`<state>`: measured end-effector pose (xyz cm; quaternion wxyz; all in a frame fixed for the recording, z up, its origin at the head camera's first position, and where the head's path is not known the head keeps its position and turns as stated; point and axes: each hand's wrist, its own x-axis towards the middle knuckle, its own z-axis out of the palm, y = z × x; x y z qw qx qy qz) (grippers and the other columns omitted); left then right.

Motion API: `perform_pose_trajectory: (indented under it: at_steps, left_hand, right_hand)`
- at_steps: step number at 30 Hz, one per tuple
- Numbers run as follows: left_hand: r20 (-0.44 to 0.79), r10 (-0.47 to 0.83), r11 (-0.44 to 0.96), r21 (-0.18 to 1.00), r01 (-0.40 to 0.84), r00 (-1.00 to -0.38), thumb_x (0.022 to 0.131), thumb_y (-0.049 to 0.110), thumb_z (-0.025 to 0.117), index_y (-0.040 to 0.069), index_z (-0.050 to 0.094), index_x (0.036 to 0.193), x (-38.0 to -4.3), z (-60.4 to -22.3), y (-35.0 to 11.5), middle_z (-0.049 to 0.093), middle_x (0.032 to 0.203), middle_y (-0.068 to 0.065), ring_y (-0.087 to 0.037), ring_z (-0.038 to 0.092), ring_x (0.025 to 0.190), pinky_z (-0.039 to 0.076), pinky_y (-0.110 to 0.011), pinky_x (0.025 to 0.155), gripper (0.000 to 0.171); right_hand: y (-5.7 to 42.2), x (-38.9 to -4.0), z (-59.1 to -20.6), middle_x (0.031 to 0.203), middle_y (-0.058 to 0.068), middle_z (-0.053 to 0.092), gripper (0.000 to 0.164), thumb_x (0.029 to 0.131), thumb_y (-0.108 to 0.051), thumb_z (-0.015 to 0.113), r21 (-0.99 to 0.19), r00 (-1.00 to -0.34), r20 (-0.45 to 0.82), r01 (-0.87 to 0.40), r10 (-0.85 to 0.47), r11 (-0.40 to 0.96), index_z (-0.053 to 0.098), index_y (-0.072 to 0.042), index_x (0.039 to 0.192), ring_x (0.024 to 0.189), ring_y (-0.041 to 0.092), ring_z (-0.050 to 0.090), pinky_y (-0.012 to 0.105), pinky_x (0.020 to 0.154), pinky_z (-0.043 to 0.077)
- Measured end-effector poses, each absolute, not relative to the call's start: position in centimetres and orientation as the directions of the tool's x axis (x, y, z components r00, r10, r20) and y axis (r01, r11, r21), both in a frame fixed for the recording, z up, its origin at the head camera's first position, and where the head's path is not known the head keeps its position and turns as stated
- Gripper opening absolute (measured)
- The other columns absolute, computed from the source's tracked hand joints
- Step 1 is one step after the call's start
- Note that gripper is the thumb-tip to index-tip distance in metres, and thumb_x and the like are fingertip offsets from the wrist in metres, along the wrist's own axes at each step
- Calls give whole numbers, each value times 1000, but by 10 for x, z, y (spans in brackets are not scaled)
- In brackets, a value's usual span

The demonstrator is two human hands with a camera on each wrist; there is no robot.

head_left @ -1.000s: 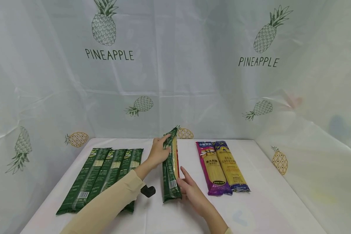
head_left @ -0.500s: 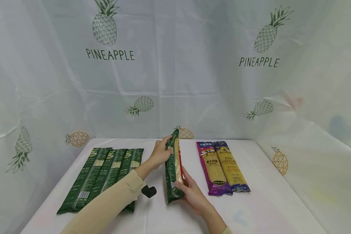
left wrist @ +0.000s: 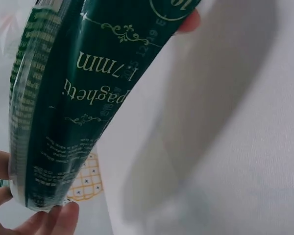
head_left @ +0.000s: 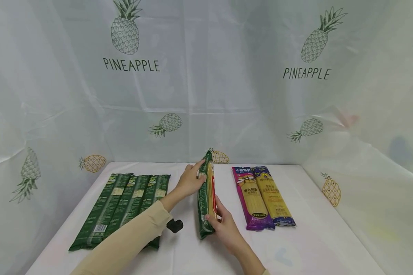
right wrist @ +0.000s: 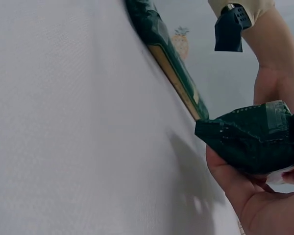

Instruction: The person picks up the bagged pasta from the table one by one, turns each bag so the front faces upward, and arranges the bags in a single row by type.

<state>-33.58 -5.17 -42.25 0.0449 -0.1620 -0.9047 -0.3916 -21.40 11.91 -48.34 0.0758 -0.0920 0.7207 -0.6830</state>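
A green spaghetti pack [head_left: 205,202] is held lengthwise above the middle of the white table, its far end away from me. My left hand [head_left: 188,183] grips it near the far end; in the left wrist view its fingertips [left wrist: 63,218] bend round that end, beside upside-down "Spaghetti 1.7mm" print. Lower down, my right hand [head_left: 226,229] holds the near end from the right, thumb on the pack's face. The right wrist view shows that crimped green end resting in the hand [right wrist: 264,205]. The pack stands turned on its side, showing a yellow window and red strip.
Several things lie flat: three green spaghetti packs [head_left: 101,214] side by side at left, partly under my left sleeve [head_left: 134,236]; a purple pasta pack [head_left: 252,198] and a yellow-blue one [head_left: 273,194] at right. A pineapple-print curtain [head_left: 223,88] borders the table's back.
Both hands have rolled the spaghetti pack about its length, so more of its yellow window and red strip shows. It has shifted slightly right. The packs on the table stay put.
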Motion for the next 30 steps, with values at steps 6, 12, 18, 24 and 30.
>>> perform_pose_trajectory:
  at_steps: [6,12,18,24,30]
  left_hand:
    - [241,267,677,642,359,-933,107,30,66,27,24,171,-334,-423,-48,51,139,-28,-26,60,80,50,-40,64,77]
    - [247,320,713,573,404,-915,108,33,65,31,23,171,-336,-425,-46,52,136,-31,-24,63,75,53,-40,61,76]
    - [247,336,690,592,416,-909,109,39,61,27,33,168,-336,-427,-47,53,125,-27,-22,59,73,51,-38,61,67]
    - [252,321,651,642,406,-913,107,44,63,25,38,166,-340,-430,-51,54,124,-26,-24,59,76,51,-40,65,67]
    - [261,303,622,674,398,-917,107,33,66,25,42,164,-343,-432,-51,58,125,-21,-26,58,86,49,-43,70,62]
  right_hand:
    - [117,-213,-482,155,22,48,81,107,-18,65,-990,-976,41,-69,-214,125,17,-22,173,123,28,59,43,101,56]
    - [118,-209,-482,150,22,50,82,107,-19,66,-982,-975,56,-93,-217,164,16,-19,173,119,28,60,44,98,58]
    - [119,-211,-484,152,22,51,81,107,-20,66,-965,-973,81,-131,-218,227,18,-19,172,119,28,62,41,96,59]
    - [119,-210,-484,161,20,46,80,107,-20,65,-952,-969,106,-164,-225,257,18,-20,172,120,27,62,37,92,59]
    - [121,-210,-483,162,20,44,81,107,-22,66,-949,-968,109,-168,-225,265,18,-21,172,119,27,62,36,92,59]
